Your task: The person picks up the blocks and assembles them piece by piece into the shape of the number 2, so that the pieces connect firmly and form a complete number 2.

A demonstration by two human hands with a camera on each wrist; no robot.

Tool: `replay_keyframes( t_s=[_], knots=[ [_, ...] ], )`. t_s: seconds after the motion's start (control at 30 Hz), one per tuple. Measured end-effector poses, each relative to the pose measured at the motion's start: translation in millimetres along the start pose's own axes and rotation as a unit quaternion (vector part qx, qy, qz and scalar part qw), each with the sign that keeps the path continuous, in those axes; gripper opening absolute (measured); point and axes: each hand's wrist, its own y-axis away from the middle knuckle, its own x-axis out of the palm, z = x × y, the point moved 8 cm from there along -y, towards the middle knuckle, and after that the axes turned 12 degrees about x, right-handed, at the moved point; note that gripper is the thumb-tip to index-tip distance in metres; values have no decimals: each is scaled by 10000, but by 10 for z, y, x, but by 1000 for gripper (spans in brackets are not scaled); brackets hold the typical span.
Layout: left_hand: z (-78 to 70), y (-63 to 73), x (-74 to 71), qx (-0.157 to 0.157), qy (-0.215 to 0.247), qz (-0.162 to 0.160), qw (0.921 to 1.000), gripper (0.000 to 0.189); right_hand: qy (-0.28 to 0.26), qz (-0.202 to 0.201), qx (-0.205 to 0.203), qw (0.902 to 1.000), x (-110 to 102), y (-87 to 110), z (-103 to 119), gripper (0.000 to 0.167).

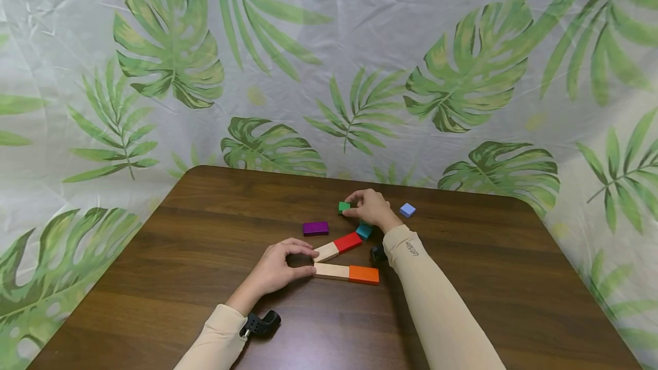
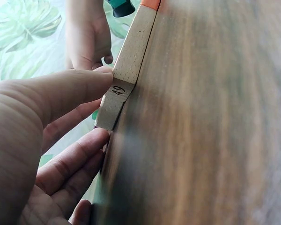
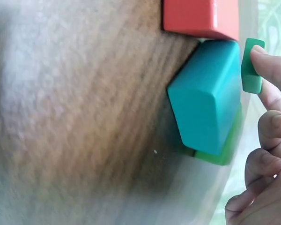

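Note:
My right hand (image 1: 374, 209) pinches a small green block (image 1: 344, 208) between thumb and fingers, toward the far side of the table; in the right wrist view the thumb lies on that green block (image 3: 252, 65). Below this hand sits a turquoise block (image 1: 364, 230), with another green block (image 3: 216, 154) partly hidden behind it. Thumb and index finger of my left hand (image 1: 275, 267) pinch the near ends of two plain wood blocks, the upper block (image 1: 327, 252) slanting away from the lower block (image 1: 332, 270). A red block (image 1: 348, 242) continues the upper one, an orange block (image 1: 364, 274) the lower.
On the brown wooden table (image 1: 205, 233), a purple block (image 1: 316, 228) lies left of the red one. A light blue block (image 1: 408, 209) lies right of my right hand. A leaf-patterned cloth (image 1: 329, 73) hangs behind the far edge.

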Motion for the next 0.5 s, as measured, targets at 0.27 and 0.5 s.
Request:
replay_keyframes(
  t_s=[0.27, 0.5],
  knots=[
    [-10, -2, -2, 20, -40, -11, 10000, 25, -93, -62, 8, 9999, -178, 5, -42, 34],
    [-10, 3, 0, 2, -46, -12, 10000, 25, -39, -123, 55, 9999, -261, -8, -134, 35]
  ],
)
